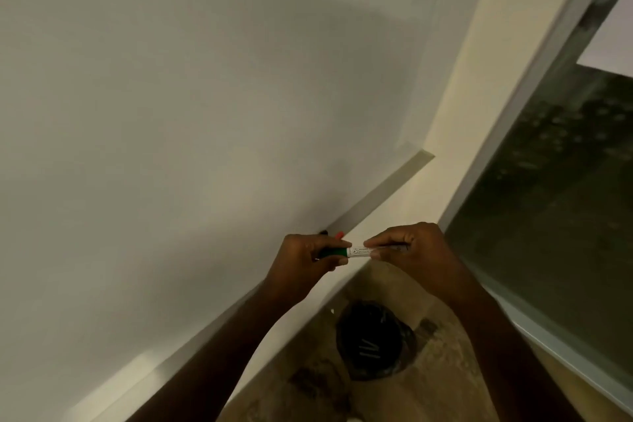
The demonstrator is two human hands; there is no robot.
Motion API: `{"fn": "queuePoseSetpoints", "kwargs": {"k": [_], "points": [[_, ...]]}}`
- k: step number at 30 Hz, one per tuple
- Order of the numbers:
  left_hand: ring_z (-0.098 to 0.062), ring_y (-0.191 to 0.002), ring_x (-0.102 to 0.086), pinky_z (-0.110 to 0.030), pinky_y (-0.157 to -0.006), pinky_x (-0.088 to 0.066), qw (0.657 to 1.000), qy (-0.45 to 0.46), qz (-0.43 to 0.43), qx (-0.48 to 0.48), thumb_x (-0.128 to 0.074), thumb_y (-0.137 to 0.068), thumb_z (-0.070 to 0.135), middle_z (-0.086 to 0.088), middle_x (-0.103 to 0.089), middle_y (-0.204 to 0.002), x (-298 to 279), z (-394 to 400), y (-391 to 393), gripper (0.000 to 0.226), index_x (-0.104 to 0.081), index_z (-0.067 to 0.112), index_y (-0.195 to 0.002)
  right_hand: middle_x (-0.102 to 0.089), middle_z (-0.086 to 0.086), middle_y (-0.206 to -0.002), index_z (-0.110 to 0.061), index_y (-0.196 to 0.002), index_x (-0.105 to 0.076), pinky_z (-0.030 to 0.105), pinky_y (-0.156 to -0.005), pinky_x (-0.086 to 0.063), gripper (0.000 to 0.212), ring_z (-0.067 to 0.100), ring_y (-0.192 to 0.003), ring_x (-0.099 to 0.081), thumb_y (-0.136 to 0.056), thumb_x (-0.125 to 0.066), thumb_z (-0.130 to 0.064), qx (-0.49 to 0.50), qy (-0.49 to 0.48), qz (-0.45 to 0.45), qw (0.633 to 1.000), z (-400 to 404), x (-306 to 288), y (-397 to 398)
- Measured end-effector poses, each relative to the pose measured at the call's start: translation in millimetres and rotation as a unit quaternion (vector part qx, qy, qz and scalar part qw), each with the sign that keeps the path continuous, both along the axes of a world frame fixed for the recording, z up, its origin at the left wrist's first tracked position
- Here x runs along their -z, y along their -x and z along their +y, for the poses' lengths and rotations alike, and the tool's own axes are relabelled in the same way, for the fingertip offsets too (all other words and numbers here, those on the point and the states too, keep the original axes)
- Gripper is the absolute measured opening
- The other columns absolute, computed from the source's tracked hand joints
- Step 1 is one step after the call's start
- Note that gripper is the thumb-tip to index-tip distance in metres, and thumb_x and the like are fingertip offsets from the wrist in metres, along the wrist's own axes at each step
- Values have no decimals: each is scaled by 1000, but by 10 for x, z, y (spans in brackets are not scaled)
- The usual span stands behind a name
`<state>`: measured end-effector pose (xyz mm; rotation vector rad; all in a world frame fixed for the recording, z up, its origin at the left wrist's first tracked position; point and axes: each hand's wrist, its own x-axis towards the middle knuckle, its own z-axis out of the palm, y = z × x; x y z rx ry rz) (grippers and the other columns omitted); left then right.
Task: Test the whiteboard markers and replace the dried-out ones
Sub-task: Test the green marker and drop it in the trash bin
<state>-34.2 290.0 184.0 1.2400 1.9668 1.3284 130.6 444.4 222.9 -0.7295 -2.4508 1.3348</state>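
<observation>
While both forearms reach up from the bottom edge, the two hands meet just below the middle of the frame, each gripping one end of a white-barrelled whiteboard marker with a green cap (358, 252). That marker lies nearly level between them. Its green end sits inside the left hand (306, 255), whose fingers (337, 261) curl round it, with the thumb tip laid on top where green meets white. Its white printed barrel runs rightward into the right hand (416, 247), pinched there between thumb and forefinger, the other fingers folded over the hidden far end. Only a short stretch of barrel shows between the two sets of fingertips.

Behind the left hand's knuckles, a black tip (323, 233) and a red tip (339, 235) of two further markers poke up from the narrow grey ledge (383, 193) along the lower edge of the large white board (188, 96), which fills the upper left. At lower centre, on the mottled brown floor (445, 370), stands a round bin lined with a black bag (375, 341). A dark glass pane in a pale frame (555, 181) occupies the right side.
</observation>
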Motion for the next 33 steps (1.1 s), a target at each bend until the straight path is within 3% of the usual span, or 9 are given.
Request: {"fn": "queuePoseSetpoints", "kwargs": {"k": [5, 9, 14, 17, 21, 23, 26, 30, 33], "points": [[9, -80, -66, -19, -80, -54, 996, 58, 28, 59, -72, -89, 10, 25, -69, -91, 613, 411, -67, 22, -77, 17, -109, -76, -15, -88, -26, -102, -77, 25, -79, -61, 13, 4, -83, -71, -90, -74, -26, 26, 51, -57, 997, 287, 632, -204], [14, -84, -62, -9, -79, -46, 987, 104, 80, 93, -72, -91, 19, 17, -73, -101, 1111, 664, -113, 23, -76, 25, -113, -71, -23, -87, -30, -104, -76, 19, -81, -55, 16, -2, -83, -67, -88, -72, -32, 16, 20, -108, 994, 572, 1216, -270], [-1, -89, -68, -22, -82, -56, 968, 191, 54, 152, -65, -85, 36, 7, -76, -101, 1722, 1018, -125, 31, -74, 28, -114, -69, -20, -88, -28, -105, -76, 12, -72, -48, 19, -8, -81, -63, -87, -72, -28, -6, 28, -171, 985, 891, 1905, -383], [-13, -87, -71, -34, -79, -58, 957, 227, 41, 173, -71, -85, 32, -1, -77, -98, 2111, 1270, -160, 29, -75, 29, -113, -75, -9, -97, -24, -105, -77, 21, -77, -56, 20, 1, -85, -67, -85, -72, -23, 18, 44, -185, 982, 1059, 2382, -462], [-22, -102, -69, -17, -85, -48, 954, 224, 32, 196, -70, -89, 7, -12, -74, -113, 2663, 1590, -266, 29, -73, 7, -118, -76, 0, -99, -15, -103, -77, 32, -83, -56, 28, 12, -91, -70, -82, -67, -31, 42, 64, -183, 980, 1240, 3022, -542], [-22, -102, -68, -7, -83, -42, 951, 225, 32, 209, -67, -90, 6, -15, -74, -112, 3035, 1699, -312, 27, -72, 2, -116, -75, 3, -101, -12, -105, -77, 33, -83, -55, 35, 15, -93, -69, -82, -63, -35, 46, 73, -189, 978, 1302, 3401, -589], [-14, -97, -63, 3, -80, -36, 945, 240, 24, 220, -63, -90, 7, -15, -74, -106, 3616, 1813, -367, 24, -73, 0, -111, -75, 5, -103, -11, -108, -76, 32, -83, -54, 26, 17, -95, -69, -88, -69, -26, 46, 71, -200, 976, 1377, 4020, -644], [-27, -98, -70, -24, -86, -49, 934, 275, 14, 226, -55, -89, 25, -12, -74, -106, 4542, 1927, -385, 35, -72, 5, -112, -73, 10, -107, -6, -113, -74, 20, -82, -42, 35, 20, -98, -66, -93, -59, -31, 41, 61, -197, 978, 1412, 4791, -670], [-31, -112, -68, -40, -95, -54, 935, 290, 29, 203, -56, -89, 29, -15, -73, -115, 5258, 1952, -407, 39, -72, 5, -116, -74, 12, -107, -4, -113, -73, 31, -87, -52, 29, 24, -99, -68, -93, -61, -22, 44, 41, -187, 981, 1440, 5449, -697]]}}
